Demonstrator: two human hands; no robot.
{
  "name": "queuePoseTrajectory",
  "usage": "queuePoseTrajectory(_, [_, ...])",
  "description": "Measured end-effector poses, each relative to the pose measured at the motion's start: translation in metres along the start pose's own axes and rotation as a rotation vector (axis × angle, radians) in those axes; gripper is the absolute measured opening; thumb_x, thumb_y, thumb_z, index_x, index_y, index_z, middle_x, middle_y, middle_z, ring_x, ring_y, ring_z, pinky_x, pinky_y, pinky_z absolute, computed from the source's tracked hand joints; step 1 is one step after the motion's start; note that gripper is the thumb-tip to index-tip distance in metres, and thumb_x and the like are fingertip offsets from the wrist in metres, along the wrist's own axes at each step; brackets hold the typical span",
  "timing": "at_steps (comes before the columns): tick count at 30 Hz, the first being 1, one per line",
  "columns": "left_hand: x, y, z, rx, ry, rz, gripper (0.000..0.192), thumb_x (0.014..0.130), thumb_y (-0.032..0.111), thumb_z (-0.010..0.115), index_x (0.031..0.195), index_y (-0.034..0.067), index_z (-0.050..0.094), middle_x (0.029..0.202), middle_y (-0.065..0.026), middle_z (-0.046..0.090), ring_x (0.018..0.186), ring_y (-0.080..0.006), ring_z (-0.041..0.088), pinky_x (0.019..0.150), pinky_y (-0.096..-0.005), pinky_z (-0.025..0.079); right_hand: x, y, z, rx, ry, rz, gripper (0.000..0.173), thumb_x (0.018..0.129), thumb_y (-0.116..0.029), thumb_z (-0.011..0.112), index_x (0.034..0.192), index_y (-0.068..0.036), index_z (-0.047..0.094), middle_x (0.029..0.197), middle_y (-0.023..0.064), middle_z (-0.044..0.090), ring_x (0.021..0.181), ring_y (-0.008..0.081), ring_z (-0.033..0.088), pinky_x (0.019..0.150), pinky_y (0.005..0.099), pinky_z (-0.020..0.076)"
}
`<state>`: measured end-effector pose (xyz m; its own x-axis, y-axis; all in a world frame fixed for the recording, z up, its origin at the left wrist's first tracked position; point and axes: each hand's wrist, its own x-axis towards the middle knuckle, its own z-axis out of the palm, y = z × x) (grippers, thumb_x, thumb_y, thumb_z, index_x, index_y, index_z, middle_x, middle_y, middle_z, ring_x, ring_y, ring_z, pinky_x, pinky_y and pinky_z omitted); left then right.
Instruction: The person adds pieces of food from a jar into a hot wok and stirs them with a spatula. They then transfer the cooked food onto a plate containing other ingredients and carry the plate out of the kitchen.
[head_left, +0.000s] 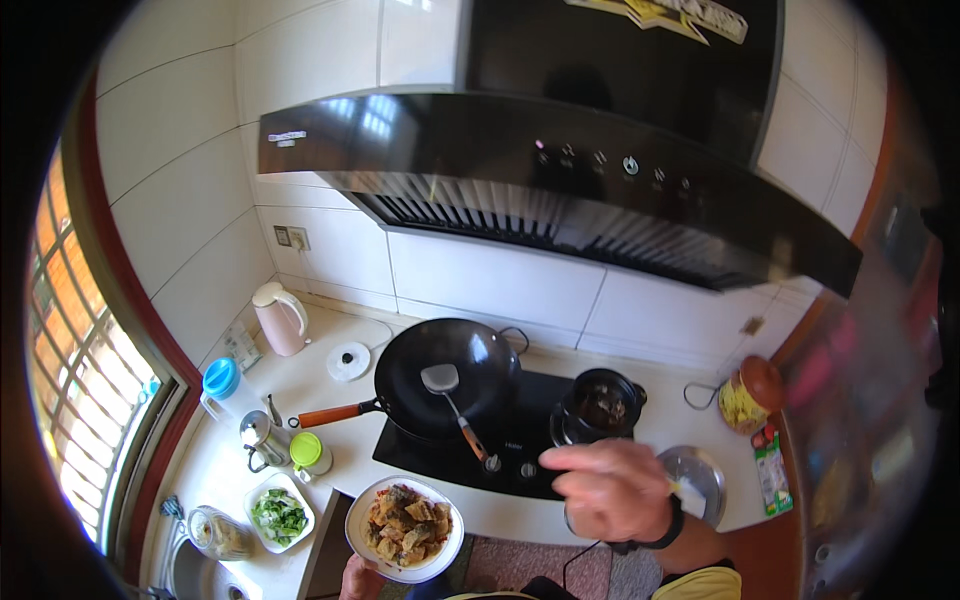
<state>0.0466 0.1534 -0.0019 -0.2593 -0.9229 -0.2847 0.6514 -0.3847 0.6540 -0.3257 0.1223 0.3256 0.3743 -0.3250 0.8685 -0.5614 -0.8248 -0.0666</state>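
My left hand (361, 579) grips the rim of a white plate (454, 534) in front of the counter edge. Chunks of food in reddish sauce (409, 525) fill the plate, possibly fish. Blurred and raised, my right hand (615, 487) hovers over the front right of the black gas hob (442, 459), below the small pot (576, 431). Its fingers are partly curled, and whether they hold anything is unclear. A black wok (416, 352) with a wooden handle sits on the left burner. Across it leans a spatula (440, 379), blade inside, handle over the front rim.
A range hood (450, 142) juts out above the hob. On the left stand a pink kettle (279, 330), a metal pot (262, 433), a green-lidded jar (309, 452) and a dish of chopped greens (280, 517). A metal lid (709, 469) and a brown-lidded jar (742, 409) are at right.
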Motion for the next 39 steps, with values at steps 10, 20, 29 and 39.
queuePoseTrajectory(10, [-0.014, 0.016, -0.029, 0.092, 0.020, -0.218, 0.079, 0.074, 0.016, 0.063, 0.148, 0.001, 0.041, 0.144, -0.0167, 0.054, 0.135, -0.0332, 0.051, 0.112, -0.0482, 0.046, -0.270, -0.083, 0.096, 0.099, -0.477, 0.943, 0.010, 0.089, -0.013, 0.061, 0.084, -0.008, 0.054, 0.082, 0.0127, 0.066, 0.070, 0.0367, 0.066, 0.058, 0.0470, 0.0527])
queuePoseTrajectory(20, [-0.003, 0.041, -0.064, 0.200, -0.144, -0.312, 0.063, 0.079, 0.017, 0.061, 0.136, -0.007, 0.054, 0.133, -0.0169, 0.064, 0.120, -0.0317, 0.062, 0.106, -0.0440, 0.048, -0.403, -0.153, 0.081, -0.054, -0.336, 1.723, 0.019, 0.089, -0.022, 0.067, 0.094, -0.005, 0.071, 0.082, 0.0209, 0.069, 0.074, 0.0354, 0.069, 0.066, 0.0443, 0.0535])
queuePoseTrajectory(29, [-0.036, 0.057, -0.122, 0.038, -0.021, -0.400, 0.045, 0.080, 0.005, 0.058, 0.123, -0.003, 0.064, 0.115, -0.0130, 0.071, 0.101, -0.0222, 0.069, 0.091, -0.0391, 0.057, -0.362, -0.138, 0.157, 0.274, -0.631, 1.795, 0.020, 0.092, -0.016, 0.067, 0.096, 0.004, 0.070, 0.078, 0.0125, 0.069, 0.065, 0.0175, 0.068, 0.059, 0.0320, 0.0551])
queuePoseTrajectory(39, [-0.068, 0.078, -0.145, 0.059, -0.004, -0.098, 0.059, 0.076, 0.015, 0.063, 0.131, -0.005, 0.056, 0.124, -0.0166, 0.066, 0.110, -0.0284, 0.064, 0.100, -0.0391, 0.050, -0.312, -0.103, 0.224, 0.107, -0.737, 1.100, 0.014, 0.090, -0.019, 0.061, 0.087, -0.005, 0.063, 0.074, 0.0194, 0.064, 0.068, 0.0393, 0.065, 0.063, 0.0504, 0.0516])
